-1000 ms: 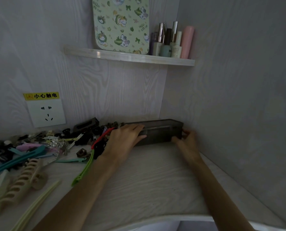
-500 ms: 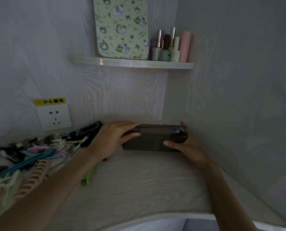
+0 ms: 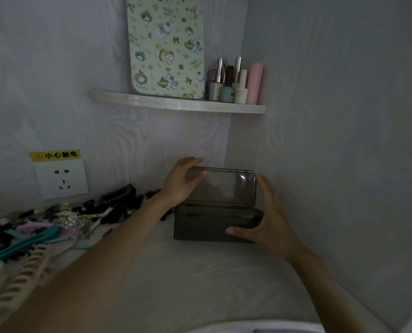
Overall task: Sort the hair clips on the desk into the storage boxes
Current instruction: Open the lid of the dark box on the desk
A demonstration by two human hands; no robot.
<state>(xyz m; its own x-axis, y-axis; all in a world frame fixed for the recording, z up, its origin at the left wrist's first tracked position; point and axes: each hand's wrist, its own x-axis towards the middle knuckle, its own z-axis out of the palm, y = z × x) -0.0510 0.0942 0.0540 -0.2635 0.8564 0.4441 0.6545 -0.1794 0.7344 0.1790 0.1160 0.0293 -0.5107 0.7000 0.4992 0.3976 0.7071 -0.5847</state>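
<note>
The left hand point(image 3: 181, 182) grips the raised lid point(image 3: 224, 188) of a dark box point(image 3: 207, 227). The right hand point(image 3: 265, 222) holds the box's right end, thumb on its front.

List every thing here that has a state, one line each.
storage box: on the desk, lid up
lid: raised, near upright
left hand: holding the lid's left end
right hand: on the box's right end
hair clips: heaped left, unsorted
wall socket: nothing plugged in

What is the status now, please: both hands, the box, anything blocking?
Left hand grips raised lid. Right hand holds storage box base. Hair clips lie unsorted at left, nothing blocking.
</note>
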